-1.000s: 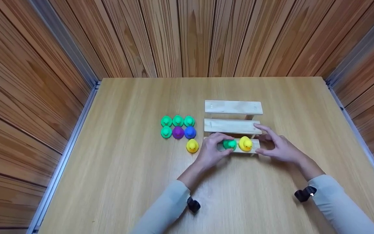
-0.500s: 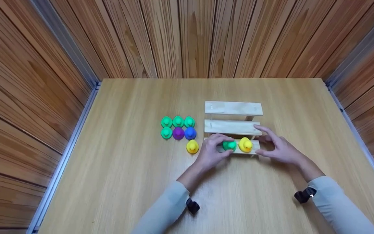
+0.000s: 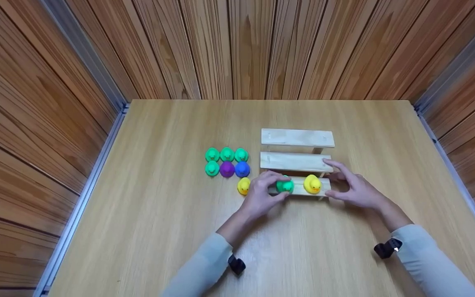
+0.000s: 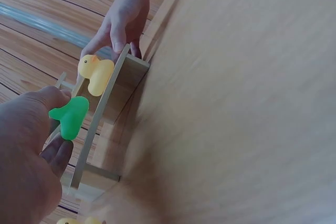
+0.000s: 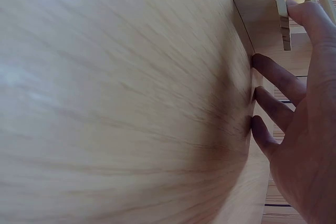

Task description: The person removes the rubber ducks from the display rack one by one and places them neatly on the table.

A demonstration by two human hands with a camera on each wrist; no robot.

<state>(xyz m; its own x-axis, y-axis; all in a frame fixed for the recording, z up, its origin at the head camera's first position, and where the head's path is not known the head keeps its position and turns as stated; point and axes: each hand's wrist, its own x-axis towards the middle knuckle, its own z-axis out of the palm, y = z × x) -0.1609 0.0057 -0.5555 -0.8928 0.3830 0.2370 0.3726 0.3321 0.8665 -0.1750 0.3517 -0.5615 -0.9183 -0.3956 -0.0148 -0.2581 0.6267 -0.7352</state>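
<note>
In the head view my left hand (image 3: 262, 193) pinches a green rubber duck (image 3: 285, 185) between thumb and fingers, over the lowest step of a pale three-step wooden stand (image 3: 296, 161). To the right on that step stands a yellow rubber duck (image 3: 312, 184), facing forward. My right hand (image 3: 355, 187) is at the stand's right end. Its thumb touches the lowest step's end, and a finger lies at the middle step's end. The right wrist view shows several spread fingers (image 5: 278, 72) down by the table, nothing gripped. The left wrist view shows the green duck (image 4: 73, 116) from the side.
Left of the stand, several green ducks (image 3: 226, 154), a purple duck (image 3: 227, 169) and a blue duck (image 3: 242, 169) stand in two rows. Another yellow duck (image 3: 243, 186) is just left of my left hand. Wood-plank walls (image 3: 245, 49) surround the table (image 3: 159, 231).
My left hand has shifted left along the lowest step with the green duck, widening the gap to the yellow duck on it. The right hand has stayed in place.
</note>
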